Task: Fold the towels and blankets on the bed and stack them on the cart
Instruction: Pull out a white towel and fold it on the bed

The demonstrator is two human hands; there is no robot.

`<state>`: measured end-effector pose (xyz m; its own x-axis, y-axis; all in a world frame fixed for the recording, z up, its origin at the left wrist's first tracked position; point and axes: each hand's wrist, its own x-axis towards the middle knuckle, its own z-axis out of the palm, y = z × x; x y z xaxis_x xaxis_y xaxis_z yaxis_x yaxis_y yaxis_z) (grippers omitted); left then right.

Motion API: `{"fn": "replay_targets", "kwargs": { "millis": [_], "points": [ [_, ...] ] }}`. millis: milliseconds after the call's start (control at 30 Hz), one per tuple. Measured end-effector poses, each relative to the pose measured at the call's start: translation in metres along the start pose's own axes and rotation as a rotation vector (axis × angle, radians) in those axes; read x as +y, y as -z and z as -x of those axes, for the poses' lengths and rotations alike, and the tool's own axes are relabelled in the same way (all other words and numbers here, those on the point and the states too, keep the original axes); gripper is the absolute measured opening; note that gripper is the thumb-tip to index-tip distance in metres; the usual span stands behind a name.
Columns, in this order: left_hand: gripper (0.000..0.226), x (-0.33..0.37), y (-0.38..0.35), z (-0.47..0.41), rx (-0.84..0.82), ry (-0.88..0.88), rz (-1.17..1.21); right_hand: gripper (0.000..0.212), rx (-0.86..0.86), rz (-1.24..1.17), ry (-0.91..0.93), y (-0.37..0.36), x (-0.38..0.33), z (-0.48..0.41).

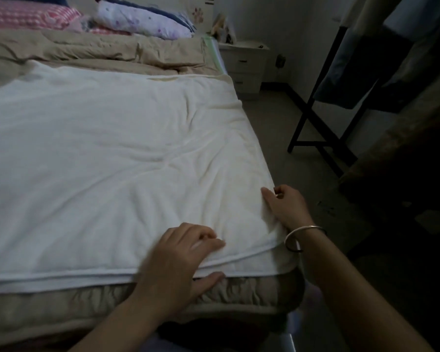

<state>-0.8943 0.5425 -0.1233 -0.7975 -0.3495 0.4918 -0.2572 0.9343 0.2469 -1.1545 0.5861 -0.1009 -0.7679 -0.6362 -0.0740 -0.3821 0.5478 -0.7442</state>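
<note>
A single head-worn wide-angle camera looks forward and down from the foot corner of a beige quilted bed (92, 311), close over a spread white fleece blanket (107, 153). Beyond, the view reaches the patterned pillows (140, 20) and a white bedside cabinet (244, 64).

A blanket (107, 153) lies spread over the bed (74, 308), both hands at its near right corner. Pillows (137, 19) sit behind; a nightstand (244, 64) stands to the right.
</note>
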Motion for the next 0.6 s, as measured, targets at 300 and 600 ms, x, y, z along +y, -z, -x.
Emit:
{"fn": "replay_targets", "kwargs": {
  "millis": [300, 600],
  "points": [
    [0.012, 0.039, -0.024, -0.026, 0.121, -0.257, -0.292, 0.021, 0.012, -0.123, 0.027, 0.011, 0.007, -0.010],
    [0.005, 0.058, -0.036, -0.030, -0.136, -0.149, -0.130, 0.031, -0.059, -0.171, 0.007, 0.010, 0.066, 0.006]
  ]
}}
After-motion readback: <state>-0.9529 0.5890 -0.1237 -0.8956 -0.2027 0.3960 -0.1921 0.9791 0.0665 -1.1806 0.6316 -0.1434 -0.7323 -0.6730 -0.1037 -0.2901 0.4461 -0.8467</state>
